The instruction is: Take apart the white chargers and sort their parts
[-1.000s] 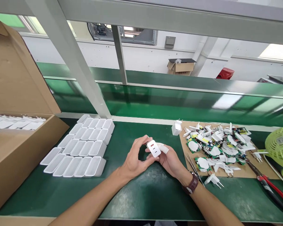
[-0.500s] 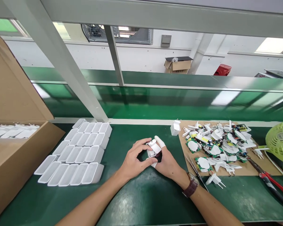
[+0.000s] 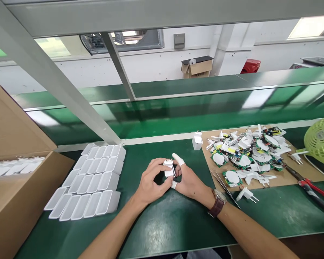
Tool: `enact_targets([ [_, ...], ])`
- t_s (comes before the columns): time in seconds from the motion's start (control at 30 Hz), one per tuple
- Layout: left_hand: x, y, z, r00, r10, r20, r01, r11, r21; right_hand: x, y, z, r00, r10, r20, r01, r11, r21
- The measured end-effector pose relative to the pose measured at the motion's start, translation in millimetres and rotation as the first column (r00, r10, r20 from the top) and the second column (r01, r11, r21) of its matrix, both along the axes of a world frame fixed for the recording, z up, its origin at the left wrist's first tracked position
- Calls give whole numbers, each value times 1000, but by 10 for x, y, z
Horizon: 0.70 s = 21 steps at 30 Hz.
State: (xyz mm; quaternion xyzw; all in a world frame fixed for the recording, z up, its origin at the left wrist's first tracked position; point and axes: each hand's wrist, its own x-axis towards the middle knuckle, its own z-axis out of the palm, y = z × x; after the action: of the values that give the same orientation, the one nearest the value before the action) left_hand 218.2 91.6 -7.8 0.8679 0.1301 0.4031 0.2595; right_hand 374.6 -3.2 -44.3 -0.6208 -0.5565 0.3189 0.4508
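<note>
Both hands meet over the middle of the green table on one small white charger housing (image 3: 169, 168). My left hand (image 3: 151, 183) pinches it from the left with thumb and fingers. My right hand (image 3: 189, 181), with white finger cots on thumb and forefinger and a brown watch at the wrist, grips it from the right. The housing is tilted and partly hidden by my fingers. Rows of empty white charger shells (image 3: 93, 180) lie to the left of my hands.
A cardboard sheet (image 3: 307, 172) at the right bears a pile of circuit boards and plug parts (image 3: 245, 154). Near it lie tweezers (image 3: 224, 189), a loose plug piece (image 3: 245, 194), red-handled pliers (image 3: 313, 189), a green fan (image 3: 322, 138) and a lone white housing (image 3: 197, 141). A cardboard box (image 3: 18, 190) stands at left.
The charger housing has been turned in my hands: its port face showed a second ago, now it is edge-on. The camera has tilted; my hands stay together at the table's middle.
</note>
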Motion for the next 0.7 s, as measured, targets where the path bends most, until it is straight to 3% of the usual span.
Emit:
enact_targets([
  [0.27, -105, 79, -56, 993, -60, -104, 64, 997, 31, 21, -3, 100, 1000, 11, -23, -13, 999, -48],
  [0.47, -138, 54, -46, 984, -95, -153, 109, 990, 85, 19, 21, 29, 1000, 9, -18, -9, 1000, 11],
  [0.57, -104, 79, 78, 965, -4, -261, 28, 996, 87, 9, 33, -25, 999, -43, 8, 43, 998, 37],
  [0.7, 156, 270, 427, 920, 135, -367, -94, 987, 127, 8, 51, -40, 987, -100, 124, 93, 994, 62],
])
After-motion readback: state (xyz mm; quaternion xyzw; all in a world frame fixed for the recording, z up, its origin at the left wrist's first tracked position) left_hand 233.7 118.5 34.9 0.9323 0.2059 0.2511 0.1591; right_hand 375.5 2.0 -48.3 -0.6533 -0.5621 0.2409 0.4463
